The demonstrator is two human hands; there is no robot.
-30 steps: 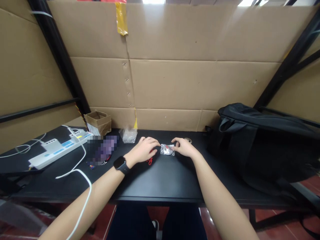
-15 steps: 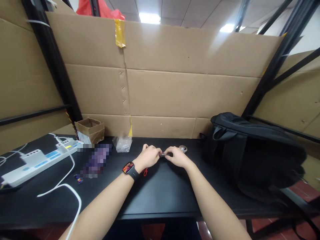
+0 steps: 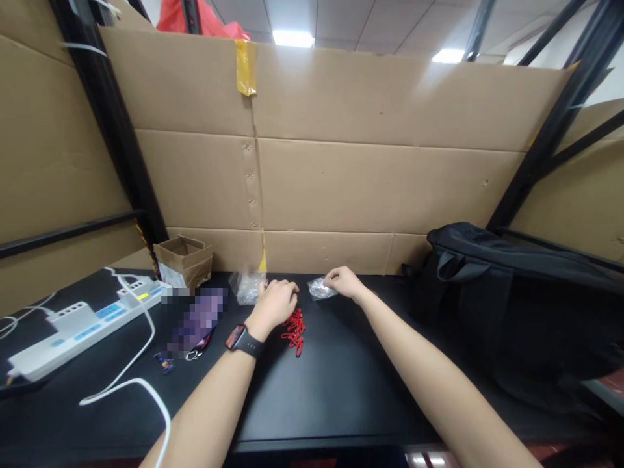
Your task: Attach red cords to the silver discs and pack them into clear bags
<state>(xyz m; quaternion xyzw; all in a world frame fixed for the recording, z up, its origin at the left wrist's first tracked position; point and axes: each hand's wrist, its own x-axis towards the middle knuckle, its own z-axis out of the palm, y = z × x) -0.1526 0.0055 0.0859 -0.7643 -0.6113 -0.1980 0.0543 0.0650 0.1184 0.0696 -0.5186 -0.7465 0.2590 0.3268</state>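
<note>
My right hand pinches the right edge of a small clear plastic packet, which lies at the back of the black table. What the packet holds is too glossy to make out. My left hand, with a smartwatch on its wrist, hovers palm down with curled fingers. A bit of something dark shows by its thumb, but I cannot make it out. Just below those fingers lies a small heap of red cord loops, partly covered by the hand. A crumpled clear plastic bag is just left of the left hand.
A white power strip with a white cable runs along the left. Beside it are a small open cardboard box and a blurred purple item. A black backpack fills the right. Cardboard panels wall the back.
My hands, close together around a small thing before, have moved apart. The red cords are now uncovered. My right hand has taken hold of the clear packet, and a round item behind it no longer shows.
</note>
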